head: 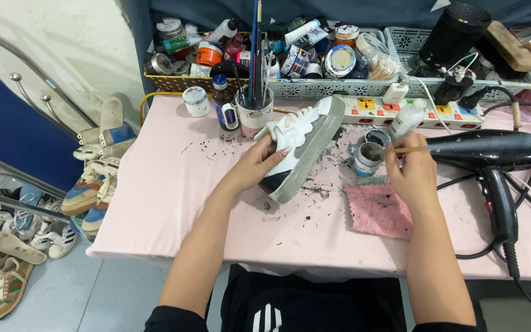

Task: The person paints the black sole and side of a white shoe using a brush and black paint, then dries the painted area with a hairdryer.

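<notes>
Gripping a white sneaker (299, 144) at frame centre, the left hand (264, 161) tilts it sole-out above the pink tabletop (173, 203); right hand (410, 172) fingers pinch a thin brush (408, 149) over a small paint jar (368, 157), hairdryer (493, 154) beyond.

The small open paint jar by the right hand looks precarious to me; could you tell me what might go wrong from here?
The small open paint jar stands right beside the right hand, which dips a thin brush toward it; a nudge could tip it onto the pink tablecloth. The black hair dryer and its cable lie close by, so spilled paint might reach them. The left hand props the white sneaker on edge; it could slip and smear.
</notes>
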